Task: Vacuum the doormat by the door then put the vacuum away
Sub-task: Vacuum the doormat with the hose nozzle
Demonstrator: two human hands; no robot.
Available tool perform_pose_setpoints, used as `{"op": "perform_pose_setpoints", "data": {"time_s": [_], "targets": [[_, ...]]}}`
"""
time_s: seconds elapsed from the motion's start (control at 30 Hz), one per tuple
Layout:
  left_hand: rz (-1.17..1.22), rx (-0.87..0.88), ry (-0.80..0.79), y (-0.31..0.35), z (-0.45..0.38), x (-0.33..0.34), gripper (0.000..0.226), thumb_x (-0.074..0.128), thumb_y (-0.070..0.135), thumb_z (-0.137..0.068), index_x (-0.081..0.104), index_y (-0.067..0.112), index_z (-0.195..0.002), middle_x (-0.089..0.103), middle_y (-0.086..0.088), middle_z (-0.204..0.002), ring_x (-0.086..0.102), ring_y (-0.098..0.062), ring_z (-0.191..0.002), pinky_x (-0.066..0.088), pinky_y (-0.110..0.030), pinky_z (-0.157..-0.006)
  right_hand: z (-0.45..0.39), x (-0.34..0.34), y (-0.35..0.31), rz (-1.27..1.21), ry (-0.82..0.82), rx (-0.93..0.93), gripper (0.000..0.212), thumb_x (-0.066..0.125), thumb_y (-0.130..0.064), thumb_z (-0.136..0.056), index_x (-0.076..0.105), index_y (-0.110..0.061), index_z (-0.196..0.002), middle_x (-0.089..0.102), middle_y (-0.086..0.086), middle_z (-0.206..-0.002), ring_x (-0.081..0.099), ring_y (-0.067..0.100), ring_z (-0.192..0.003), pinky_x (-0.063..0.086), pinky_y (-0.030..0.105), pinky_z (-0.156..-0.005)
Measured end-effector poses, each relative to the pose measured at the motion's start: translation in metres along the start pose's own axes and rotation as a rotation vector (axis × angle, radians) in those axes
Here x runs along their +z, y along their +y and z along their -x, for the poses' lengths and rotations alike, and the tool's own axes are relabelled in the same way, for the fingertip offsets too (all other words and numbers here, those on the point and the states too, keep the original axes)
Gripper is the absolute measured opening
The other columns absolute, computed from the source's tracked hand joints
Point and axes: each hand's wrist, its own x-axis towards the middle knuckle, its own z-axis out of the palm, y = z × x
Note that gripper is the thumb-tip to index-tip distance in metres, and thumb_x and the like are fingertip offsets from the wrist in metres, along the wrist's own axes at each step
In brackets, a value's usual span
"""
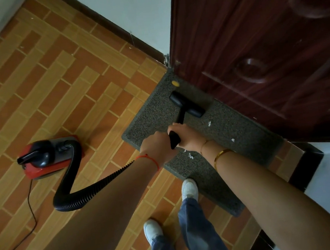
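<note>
The floor nozzle (187, 106) is set on the grey doormat (233, 135) at frame centre, close against the door (264, 51). The rigid wand (175, 139) is gripped by both the left hand (158, 144) and right hand (186, 135). White scraps (190, 156) remain. The light canister vacuum (48, 156), centre left, is judged to trail easily by its flexible hose (72, 188); open tiled floor (51, 76) lies leftward.
</note>
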Motion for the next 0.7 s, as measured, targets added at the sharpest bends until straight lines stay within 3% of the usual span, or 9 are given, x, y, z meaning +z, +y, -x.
{"op": "perform_pose_setpoints", "data": {"time_s": [0.13, 0.37, 0.57, 0.7], "targets": [[-0.031, -0.009, -0.012, -0.028, 0.027, 0.015, 0.019, 0.051, 0.025, -0.087, 0.050, 0.017, -0.070, 0.050, 0.001, -0.064, 0.049, -0.014, -0.051, 0.037, -0.024, -0.042, 0.007, 0.029, -0.034, -0.011, 0.010, 0.007, 0.014, 0.061, -0.005, -0.086, 0.052, -0.012, -0.094, 0.057, 0.008, -0.109, 0.061, 0.031, -0.095, 0.055, 0.046, -0.075], [-0.056, -0.055, -0.016, -0.079, 0.078, 0.049, 0.017, 0.053, 0.022, -0.084, 0.048, 0.018, -0.068, 0.050, 0.001, -0.064, 0.047, -0.013, -0.050, 0.035, -0.023, -0.040, 0.026, 0.080, -0.095, -0.045, 0.015, 0.017, 0.015, 0.055, -0.002, -0.088, 0.055, -0.009, -0.101, 0.057, 0.011, -0.112, 0.060, 0.031, -0.100, 0.054, 0.046, -0.079], [-0.066, -0.092, -0.046, -0.121, 0.117, 0.081, 0.015, 0.057, 0.029, -0.083, 0.061, 0.015, -0.084, 0.055, 0.002, -0.068, 0.049, -0.012, -0.051, 0.036, -0.022, -0.040, 0.038, 0.130, -0.139, -0.031, 0.013, 0.006, 0.015, 0.055, -0.002, -0.086, 0.056, -0.015, -0.094, 0.061, 0.006, -0.103, 0.066, 0.028, -0.082, 0.056, 0.039, -0.064], [-0.046, -0.105, -0.040, -0.142, 0.144, 0.099, 0.016, 0.058, 0.032, -0.082, 0.059, 0.016, -0.079, 0.055, 0.002, -0.067, 0.051, -0.014, -0.052, 0.039, -0.023, -0.042, 0.048, 0.156, -0.162, -0.036, -0.007, -0.021, 0.016, 0.055, -0.004, -0.086, 0.049, -0.018, -0.089, 0.059, 0.007, -0.103, 0.065, 0.030, -0.082, 0.054, 0.038, -0.063]]}}
